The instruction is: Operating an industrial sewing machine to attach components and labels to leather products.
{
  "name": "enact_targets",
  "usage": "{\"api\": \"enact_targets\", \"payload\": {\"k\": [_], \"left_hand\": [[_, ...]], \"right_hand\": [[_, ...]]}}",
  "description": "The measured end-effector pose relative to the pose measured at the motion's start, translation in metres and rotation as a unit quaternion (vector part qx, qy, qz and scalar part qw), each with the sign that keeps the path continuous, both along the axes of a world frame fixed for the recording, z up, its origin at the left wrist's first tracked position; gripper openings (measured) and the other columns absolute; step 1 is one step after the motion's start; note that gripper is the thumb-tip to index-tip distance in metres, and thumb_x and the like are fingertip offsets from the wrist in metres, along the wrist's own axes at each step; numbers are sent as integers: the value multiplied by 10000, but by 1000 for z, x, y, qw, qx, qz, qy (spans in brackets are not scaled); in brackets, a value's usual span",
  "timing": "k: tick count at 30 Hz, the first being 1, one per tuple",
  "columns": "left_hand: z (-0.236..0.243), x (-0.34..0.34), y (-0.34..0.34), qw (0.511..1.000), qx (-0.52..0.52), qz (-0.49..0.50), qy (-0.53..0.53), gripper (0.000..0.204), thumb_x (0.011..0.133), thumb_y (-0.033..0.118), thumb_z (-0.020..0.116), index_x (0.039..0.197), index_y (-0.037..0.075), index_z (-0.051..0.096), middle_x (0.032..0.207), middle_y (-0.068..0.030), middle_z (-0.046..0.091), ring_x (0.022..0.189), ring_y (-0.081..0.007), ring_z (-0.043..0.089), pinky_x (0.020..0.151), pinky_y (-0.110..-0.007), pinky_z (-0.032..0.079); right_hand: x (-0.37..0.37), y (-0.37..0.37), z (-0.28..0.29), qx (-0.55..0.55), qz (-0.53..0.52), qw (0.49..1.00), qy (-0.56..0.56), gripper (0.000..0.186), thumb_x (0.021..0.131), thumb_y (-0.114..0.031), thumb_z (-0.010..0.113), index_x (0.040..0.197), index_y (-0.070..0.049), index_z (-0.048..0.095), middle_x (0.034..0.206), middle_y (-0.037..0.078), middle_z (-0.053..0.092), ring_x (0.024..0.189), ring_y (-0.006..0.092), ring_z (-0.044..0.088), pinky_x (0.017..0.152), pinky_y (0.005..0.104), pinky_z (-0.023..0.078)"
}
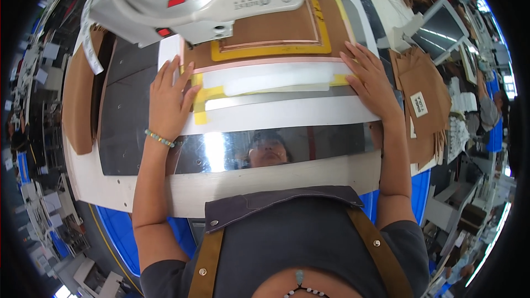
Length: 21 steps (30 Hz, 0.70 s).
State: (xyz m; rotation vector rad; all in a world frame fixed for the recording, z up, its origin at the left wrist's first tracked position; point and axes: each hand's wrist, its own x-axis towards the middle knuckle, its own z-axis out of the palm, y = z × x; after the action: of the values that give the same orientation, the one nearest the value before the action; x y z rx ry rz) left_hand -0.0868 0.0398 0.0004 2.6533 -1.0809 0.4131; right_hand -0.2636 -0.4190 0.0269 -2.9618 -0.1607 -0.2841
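Note:
My left hand (170, 99) lies flat at the left edge of a white sheet-like template (287, 111), fingers spread, beside strips of yellow tape (212, 91). On the right edge rests my right hand (370, 80), its fingers stretched out and touching the corner of a brown panel (199, 58). Neither hand grips anything. A yellow rectangular frame (270, 51) with a pale inner border sits on the brown panel. Over its far left part hangs a white sewing machine head (149, 14), which hides some of the panel.
A shiny metal plate (243, 152) lies between the template and the table's near edge. Brown pieces (422, 96) are stacked at the right, near a screen (441, 27). A folded brown piece (80, 99) stands at the left. Blue bins (118, 237) show below the table.

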Motion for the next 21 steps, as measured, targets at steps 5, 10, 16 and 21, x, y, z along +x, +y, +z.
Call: {"api": "enact_targets", "payload": {"k": [5,10,16,21], "left_hand": [[0,8,4,1000,-8,-18,22,491,1024,270,664,1496,137,638,1595,-186,532,1493,-399,457,1200,-509,372],[2,8,2,999,9,-12,28,483,1049,253,633,1516,134,621,1620,-166,518,1510,-396,448,1232,-506,340],[0,8,6,999,23,-21,11,502,1076,236,585,1560,103,566,1617,-186,511,1497,-403,447,1244,-495,331],[-1,8,3,999,21,-9,24,485,1056,256,627,1527,142,613,1619,-172,513,1512,-398,443,1233,-511,341]], "right_hand": [[2,-4,-11,-28,26,998,-53,477,1040,-294,643,1479,-110,625,1605,105,520,1498,328,437,1245,462,335],[-16,-25,16,-38,-44,990,-126,365,1030,-289,672,1321,-78,736,1464,102,646,1363,320,572,1152,459,442],[-101,-72,45,-61,-410,889,-195,239,956,-263,726,1105,-85,782,1111,99,760,1129,329,681,962,467,548],[-119,-79,20,-97,-461,881,-55,202,916,-237,769,1028,-69,764,982,121,719,1045,339,684,933,475,547]]}}
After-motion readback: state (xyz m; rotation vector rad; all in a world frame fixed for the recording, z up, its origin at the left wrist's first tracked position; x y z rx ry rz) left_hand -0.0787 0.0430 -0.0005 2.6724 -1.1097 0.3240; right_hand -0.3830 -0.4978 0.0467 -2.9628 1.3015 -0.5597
